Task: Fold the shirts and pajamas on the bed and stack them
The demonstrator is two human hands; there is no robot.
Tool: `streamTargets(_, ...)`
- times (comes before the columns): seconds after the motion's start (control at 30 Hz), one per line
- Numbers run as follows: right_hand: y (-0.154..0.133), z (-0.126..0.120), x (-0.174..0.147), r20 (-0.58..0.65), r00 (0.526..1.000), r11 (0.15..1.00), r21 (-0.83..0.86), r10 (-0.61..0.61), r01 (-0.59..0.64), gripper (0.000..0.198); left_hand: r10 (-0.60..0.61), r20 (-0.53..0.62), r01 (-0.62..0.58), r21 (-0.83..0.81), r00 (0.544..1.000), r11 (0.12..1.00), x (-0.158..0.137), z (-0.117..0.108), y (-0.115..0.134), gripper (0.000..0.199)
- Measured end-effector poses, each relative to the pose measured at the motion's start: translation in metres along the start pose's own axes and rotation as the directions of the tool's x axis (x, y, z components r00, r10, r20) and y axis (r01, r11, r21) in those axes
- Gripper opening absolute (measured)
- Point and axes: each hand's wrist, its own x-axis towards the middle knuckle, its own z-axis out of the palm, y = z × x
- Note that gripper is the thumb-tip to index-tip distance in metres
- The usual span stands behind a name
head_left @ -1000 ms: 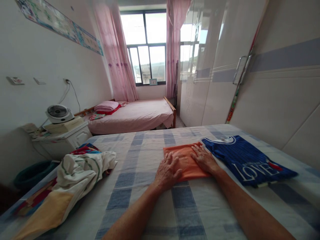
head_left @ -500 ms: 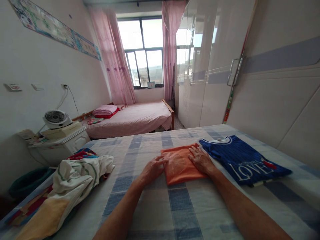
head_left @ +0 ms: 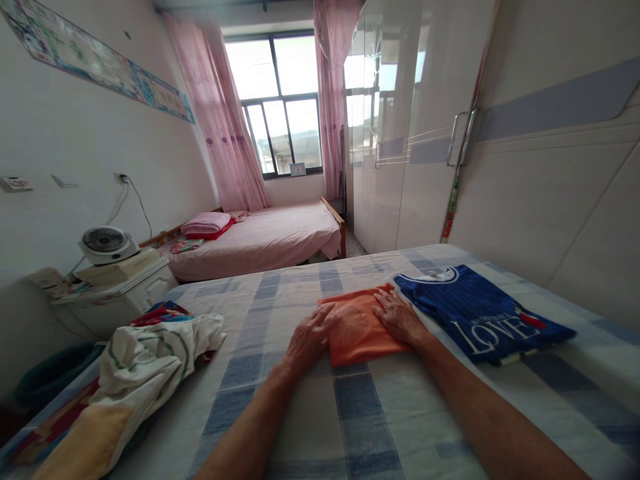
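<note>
An orange garment (head_left: 356, 327), folded into a flat rectangle, lies on the bed's checked sheet (head_left: 280, 427). My left hand (head_left: 311, 331) rests at its left edge, fingers stretched out over the cloth. On its right side my right hand (head_left: 399, 316) lies flat with the fingers spread. Neither hand grips the cloth. Just to the right is a folded blue T-shirt (head_left: 465, 307) with LOVE printed in white and a white-trimmed collar. A rumpled white garment (head_left: 145, 360) with green stripes and a yellow part lies at the left, on top of red and multicoloured cloth.
Beyond this bed stands a second bed with a pink sheet (head_left: 270, 233). A small fan (head_left: 109, 244) sits on a box on the white cabinet (head_left: 145, 287) at the left. A dark green bin (head_left: 55, 373) is beside the bed. Tall wardrobes (head_left: 540, 200) line the right.
My left hand has shifted slightly up and right along the orange garment's left edge. My right hand stays nearly in place on it. The whole view has moved a little.
</note>
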Motion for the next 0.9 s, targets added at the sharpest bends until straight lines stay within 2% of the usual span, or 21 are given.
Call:
streamTargets(0.1,-0.002,0.0,-0.002,-0.024,1.0,0.999,0.038,0.01,-0.01,0.047,0.092,-0.014,-0.093,-0.091,0.996,0.991,0.003,0.003,0.007,0.037)
streamTargets(0.17,-0.003,-0.001,-0.002,-0.044,0.999,0.998,0.065,0.021,-0.018,0.046,0.092,-0.027,-0.096,-0.171,0.995,0.981,0.005,0.002,0.01,0.032)
streamTargets(0.23,-0.004,-0.004,0.0,-0.072,0.997,0.995,0.098,0.035,-0.027,0.046,0.02,-0.05,-0.033,-0.267,0.999,0.963,0.007,-0.002,0.013,0.033)
streamTargets(0.3,-0.006,-0.011,0.003,-0.112,0.993,0.99,0.135,0.047,-0.031,0.047,-0.104,-0.087,0.067,-0.348,0.991,0.935,0.01,-0.009,0.017,0.034)
streamTargets(0.4,-0.009,-0.028,0.007,-0.197,0.978,0.982,0.184,0.067,-0.03,0.049,-0.318,-0.164,0.214,-0.457,0.934,0.863,0.016,-0.025,0.024,0.029)
streamTargets(0.47,-0.014,-0.042,0.008,-0.319,0.942,0.962,0.274,0.105,-0.015,0.05,-0.461,-0.206,0.28,-0.564,0.863,0.777,0.021,-0.038,0.028,0.03)
streamTargets(0.57,-0.027,-0.063,0.004,-0.535,0.815,0.876,0.476,0.222,0.075,0.044,-0.637,-0.203,0.335,-0.71,0.744,0.619,0.027,-0.057,0.024,0.029)
streamTargets(0.63,-0.038,-0.075,-0.002,-0.614,0.738,0.821,0.552,0.28,0.148,0.037,-0.718,-0.149,0.361,-0.785,0.68,0.504,0.03,-0.066,0.017,0.029)
streamTargets(0.73,-0.055,-0.092,-0.012,-0.695,0.656,0.797,0.558,0.295,0.232,0.028,-0.794,-0.031,0.347,-0.888,0.607,0.301,0.029,-0.074,0.005,0.03)
streamTargets(0.8,-0.066,-0.1,-0.02,-0.752,0.61,0.817,0.502,0.25,0.284,0.023,-0.821,0.036,0.307,-0.936,0.569,0.172,0.028,-0.08,-0.001,0.03)
streamTargets(0.83,-0.072,-0.103,-0.023,-0.766,0.609,0.824,0.472,0.208,0.312,0.021,-0.829,0.066,0.284,-0.952,0.556,0.114,0.028,-0.083,-0.002,0.03)
streamTargets(0.87,-0.078,-0.105,-0.027,-0.755,0.637,0.822,0.458,0.158,0.339,0.02,-0.831,0.094,0.259,-0.964,0.548,0.062,0.028,-0.085,0.0,0.031)
streamTargets(0.9,-0.085,-0.106,-0.03,-0.71,0.696,0.807,0.471,0.107,0.356,0.02,-0.825,0.119,0.233,-0.972,0.553,0.016,0.029,-0.088,0.003,0.033)
